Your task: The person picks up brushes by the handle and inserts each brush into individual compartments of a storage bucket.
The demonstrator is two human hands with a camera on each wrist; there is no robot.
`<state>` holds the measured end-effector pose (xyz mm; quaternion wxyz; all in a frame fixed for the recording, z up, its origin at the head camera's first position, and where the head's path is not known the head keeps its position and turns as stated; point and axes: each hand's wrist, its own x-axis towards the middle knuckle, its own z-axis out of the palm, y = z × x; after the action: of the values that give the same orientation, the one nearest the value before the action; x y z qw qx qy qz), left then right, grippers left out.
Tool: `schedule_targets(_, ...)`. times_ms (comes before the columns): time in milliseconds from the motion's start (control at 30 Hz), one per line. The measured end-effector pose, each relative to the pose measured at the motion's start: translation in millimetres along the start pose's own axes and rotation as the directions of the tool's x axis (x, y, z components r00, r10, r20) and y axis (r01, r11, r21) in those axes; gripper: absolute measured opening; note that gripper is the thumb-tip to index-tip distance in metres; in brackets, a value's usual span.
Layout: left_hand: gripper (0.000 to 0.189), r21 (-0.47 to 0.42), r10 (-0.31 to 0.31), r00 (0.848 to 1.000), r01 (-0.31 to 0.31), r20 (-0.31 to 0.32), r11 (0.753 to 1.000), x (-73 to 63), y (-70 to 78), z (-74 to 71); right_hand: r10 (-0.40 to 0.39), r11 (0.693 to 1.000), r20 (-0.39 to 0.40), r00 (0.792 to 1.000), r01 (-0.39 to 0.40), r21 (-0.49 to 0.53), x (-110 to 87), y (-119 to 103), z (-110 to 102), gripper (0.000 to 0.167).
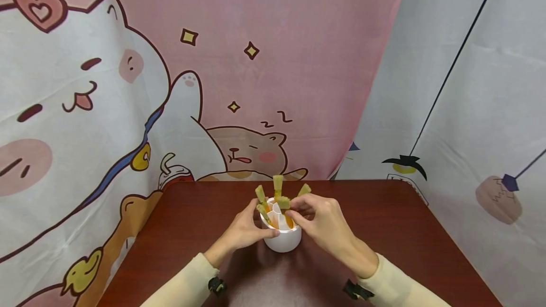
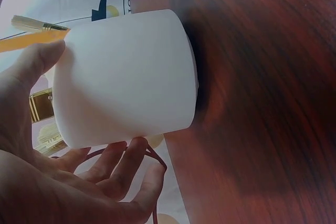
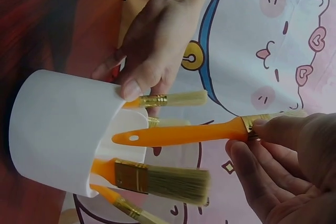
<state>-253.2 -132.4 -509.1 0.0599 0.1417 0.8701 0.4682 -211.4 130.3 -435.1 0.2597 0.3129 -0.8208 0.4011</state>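
A white divided brush holder (image 1: 283, 241) stands upright on the table, with several orange-handled paintbrushes in it, bristles up. My left hand (image 1: 245, 229) grips the holder from the left side, thumb near the rim and fingers around the wall. Between thumb and fingers, my right hand (image 1: 323, 219) pinches a paintbrush (image 3: 181, 135) near its metal band. That brush's handle end points down into the holder's open top; whether it touches a divider I cannot tell. A wide paintbrush (image 3: 173, 183) leans in the holder beside it, and a narrower paintbrush (image 3: 184, 98) sits near my left thumb.
The dark red-brown table (image 1: 196, 212) extends on both sides of the holder. Behind it hangs a pink and white cloth (image 1: 298, 60) printed with cartoon cats. Black bands (image 1: 217, 286) are around both sleeves.
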Motion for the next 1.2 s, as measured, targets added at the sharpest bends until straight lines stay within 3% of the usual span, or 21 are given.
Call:
schedule_targets(367,0.101,-0.024,0.007,1.0,-0.007,0.01,1.0,1.1,-1.2,-0.6,-0.045,0.999,0.029,0.999,0.044,0.029,-5.2,3.1,16.1,0.023)
schedule_targets(867,0.101,-0.004,0.0,1.0,0.0,-0.003,1.0,0.9,-0.4,-0.6,-0.163,0.986,0.037,0.986,0.164,-0.012,-15.1,6.4,33.0,0.027)
schedule_targets(1200,0.1,-0.024,-0.003,1.0,0.003,0.0,1.0,0.8,-0.7,0.9,-0.21,0.968,0.029,0.977,0.212,-0.134,-21.0,7.9,40.9,0.029)
